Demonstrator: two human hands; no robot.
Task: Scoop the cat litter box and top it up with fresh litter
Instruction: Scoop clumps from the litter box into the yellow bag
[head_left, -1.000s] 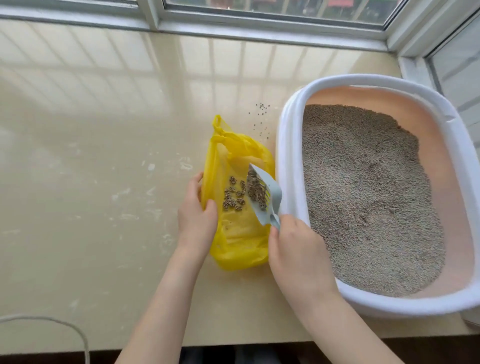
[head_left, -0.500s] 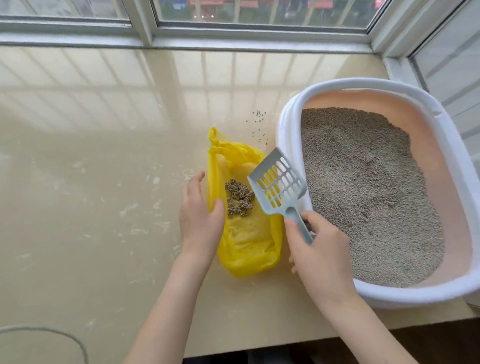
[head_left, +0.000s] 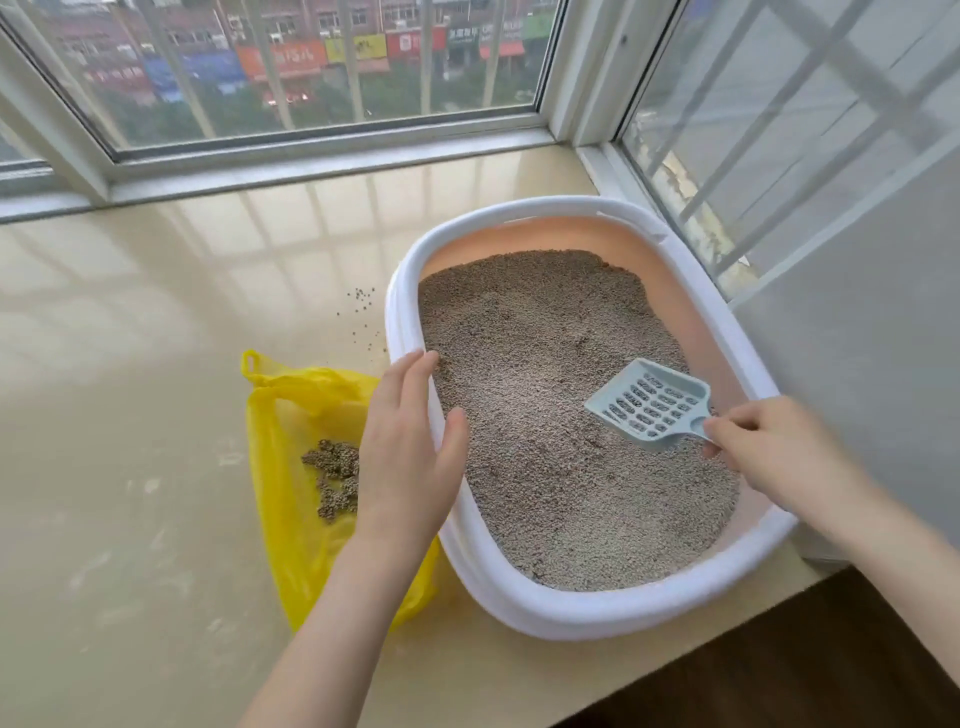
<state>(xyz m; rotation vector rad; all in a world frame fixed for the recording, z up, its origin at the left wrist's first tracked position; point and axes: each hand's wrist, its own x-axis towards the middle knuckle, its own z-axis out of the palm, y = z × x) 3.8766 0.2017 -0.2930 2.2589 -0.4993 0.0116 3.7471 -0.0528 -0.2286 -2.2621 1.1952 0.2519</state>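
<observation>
Litter (head_left: 540, 415) filled the white-rimmed litter box (head_left: 545, 608) on the sill's right. The right hand (head_left: 769, 452) pinched the handle of the slotted scoop (head_left: 649, 402), its blade on the litter. The left hand (head_left: 410, 441), fingers straight, lay over the box's left rim. Clumps (head_left: 332, 475) sat on the yellow bag (head_left: 291, 519) just left.

Litter box (head_left: 530, 605): oval, white rim, peach inside, sits on surface in window corner. Filled with grey-brown litter (head_left: 545, 405), bit uneven, piled toward far end, peach wall showing on right side. Scoop (head_left: 649, 405): pale blue, slotted, lying low over litter on right half, slots facing up, handle pinched in right hand (head_left: 774, 452). Yellow bag (head_left: 291, 499) flat on surface just left of box, mouth open, scooped clumps (head_left: 332, 475) resting in it. Few stray granules (head_left: 363, 312) on surface beyond bag.
</observation>
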